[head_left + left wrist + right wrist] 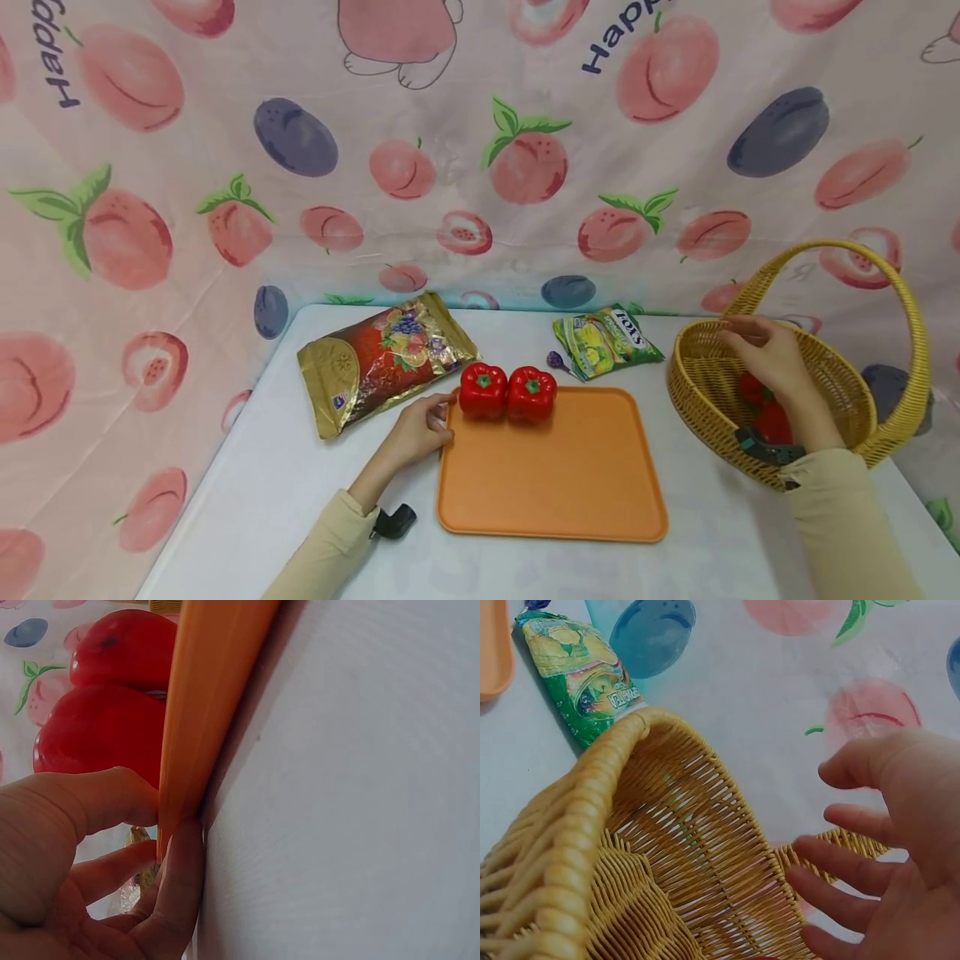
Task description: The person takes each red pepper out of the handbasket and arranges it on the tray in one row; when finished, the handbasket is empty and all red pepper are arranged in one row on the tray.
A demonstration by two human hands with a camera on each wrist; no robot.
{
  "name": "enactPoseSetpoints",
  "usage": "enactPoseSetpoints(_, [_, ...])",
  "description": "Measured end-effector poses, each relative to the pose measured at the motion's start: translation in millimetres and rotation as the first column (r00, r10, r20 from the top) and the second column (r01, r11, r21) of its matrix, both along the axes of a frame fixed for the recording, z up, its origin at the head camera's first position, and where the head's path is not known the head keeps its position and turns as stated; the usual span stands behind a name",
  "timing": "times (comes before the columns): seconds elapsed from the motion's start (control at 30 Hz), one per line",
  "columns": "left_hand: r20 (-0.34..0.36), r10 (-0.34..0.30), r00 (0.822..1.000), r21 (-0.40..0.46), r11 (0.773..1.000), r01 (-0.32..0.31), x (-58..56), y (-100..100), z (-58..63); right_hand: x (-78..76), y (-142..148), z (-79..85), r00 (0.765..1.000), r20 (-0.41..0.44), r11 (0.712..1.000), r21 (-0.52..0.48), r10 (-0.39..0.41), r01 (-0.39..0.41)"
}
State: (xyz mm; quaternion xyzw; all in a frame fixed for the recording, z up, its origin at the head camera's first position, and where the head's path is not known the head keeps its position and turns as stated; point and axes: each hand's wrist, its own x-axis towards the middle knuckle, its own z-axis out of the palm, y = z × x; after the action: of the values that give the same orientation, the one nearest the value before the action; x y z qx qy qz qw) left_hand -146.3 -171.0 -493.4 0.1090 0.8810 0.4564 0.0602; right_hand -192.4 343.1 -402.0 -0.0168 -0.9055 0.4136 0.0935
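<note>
My left hand (415, 431) holds the left edge of an orange tray (555, 483), near its far corner. In the left wrist view the thumb is at the tray's rim (196, 712) and fingers reach round to its underside. Two shiny red bell peppers (483, 392) sit side by side at the tray's far left. Over the yellow wicker basket (693, 412) at the right hovers my right hand (776, 358), its fingers loosely spread and holding nothing. More red peppers (772, 423) lie inside the basket, partly hidden by the right wrist.
Behind the tray's left side lies a large gold and red packet (386, 367). A green and yellow candy bag (611, 342) rests at the back, with a small purple-headed item (556, 360) beside it. The basket's tall handle (911, 333) arches up at the right. A fruit-print cloth hangs behind.
</note>
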Motion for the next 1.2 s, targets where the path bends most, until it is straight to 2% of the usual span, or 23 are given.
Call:
enactPoseSetpoints(0.33, [0.008,-0.002,1.0,0.008,1.0,0.002,0.8,-0.7,1.4,-2.2,-2.0,1.4,0.994,0.063,0.996,0.042,-0.085,0.083])
enactPoseSetpoints(0.43, [0.011,-0.005,1.0,0.007,1.0,0.005,1.0,-0.9,2.0,-2.5,-0.6,3.7,0.988,0.081,0.989,0.082,-0.133,0.127])
enactPoseSetpoints(0.63, [-0.025,-0.009,1.0,-0.013,1.0,0.009,0.8,-2.3,1.1,-0.9,1.9,8.5,0.968,0.159,0.978,0.108,-0.193,0.177])
enactPoseSetpoints(0.8, [-0.034,-0.008,0.999,-0.001,1.0,0.008,0.8,-3.1,0.6,0.1,-0.1,8.8,0.958,0.155,0.963,0.164,-0.239,0.214])
enactPoseSetpoints(1.0, [-0.022,-0.007,1.0,0.003,1.0,0.007,1.0,-2.5,1.5,0.3,0.2,9.0,0.919,0.235,0.941,0.196,-0.318,0.276])
enactPoseSetpoints(1.2, [0.012,-0.002,1.0,0.009,1.0,0.002,-0.4,-0.8,1.6,-0.4,7.4,7.2,0.879,0.331,0.931,0.239,-0.344,0.275])
